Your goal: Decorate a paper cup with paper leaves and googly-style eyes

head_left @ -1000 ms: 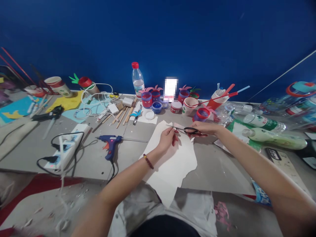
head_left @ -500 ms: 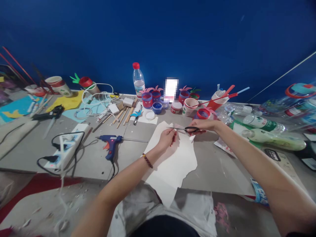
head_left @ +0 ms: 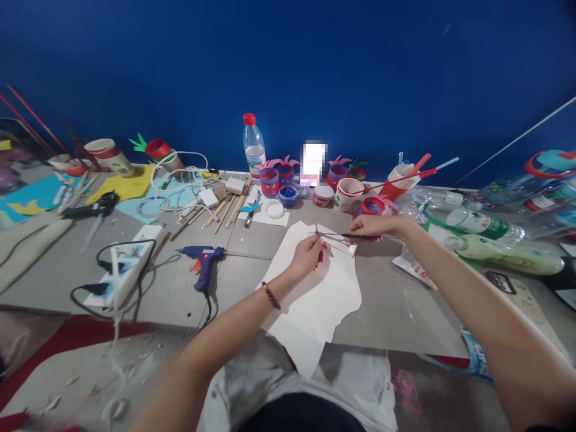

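Note:
My right hand (head_left: 365, 228) grips a pair of scissors (head_left: 335, 234), whose blades point left toward the fingertips of my left hand. My left hand (head_left: 309, 253) is closed in a pinch close to the blade tips; what lies between its fingers is too small to make out. Beneath both hands spreads a large sheet of white paper (head_left: 310, 306) with an uneven edge, partly hanging over the table's front edge. A dark bead bracelet (head_left: 270, 296) circles my left wrist.
A blue glue gun (head_left: 205, 266) and a power strip (head_left: 128, 264) lie to the left. Behind stand a red-capped bottle (head_left: 254, 147), paper cups (head_left: 348, 195) and a jar of blue paint (head_left: 288, 195). Plastic bottles (head_left: 483, 224) lie at the right.
The scissors have turned in my right hand, so their blades now sit right at my left fingertips. Both hands stay over the white paper, and the view has shifted slightly.

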Action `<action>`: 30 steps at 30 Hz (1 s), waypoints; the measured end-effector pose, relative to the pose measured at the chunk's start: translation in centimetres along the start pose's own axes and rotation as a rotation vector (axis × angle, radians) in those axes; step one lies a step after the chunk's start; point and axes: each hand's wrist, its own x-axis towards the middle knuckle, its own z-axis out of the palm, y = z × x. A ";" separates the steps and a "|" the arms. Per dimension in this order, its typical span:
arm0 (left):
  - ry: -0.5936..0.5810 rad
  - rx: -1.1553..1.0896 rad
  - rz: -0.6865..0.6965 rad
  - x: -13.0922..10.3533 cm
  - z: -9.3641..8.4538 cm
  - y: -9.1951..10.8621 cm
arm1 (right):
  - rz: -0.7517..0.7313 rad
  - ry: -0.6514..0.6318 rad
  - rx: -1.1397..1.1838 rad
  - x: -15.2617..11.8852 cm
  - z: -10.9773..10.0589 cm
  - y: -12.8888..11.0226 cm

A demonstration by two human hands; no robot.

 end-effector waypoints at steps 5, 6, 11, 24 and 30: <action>-0.038 0.020 0.009 0.1 0.0 -0.3 | 0.008 0.062 -0.041 -2.2 -0.6 1.5; -0.050 0.038 0.011 0.1 0.0 -0.5 | -0.017 0.094 -0.027 -2.3 -0.6 2.1; -0.220 0.252 0.092 -0.2 -0.1 -1.2 | -0.125 0.467 -0.095 -1.0 1.2 5.3; -0.294 0.448 0.160 -0.5 -0.5 -1.3 | -0.161 0.541 0.346 1.7 4.1 5.0; -0.225 0.540 0.371 -0.2 -1.7 -0.1 | -0.187 0.523 0.226 1.1 4.8 4.0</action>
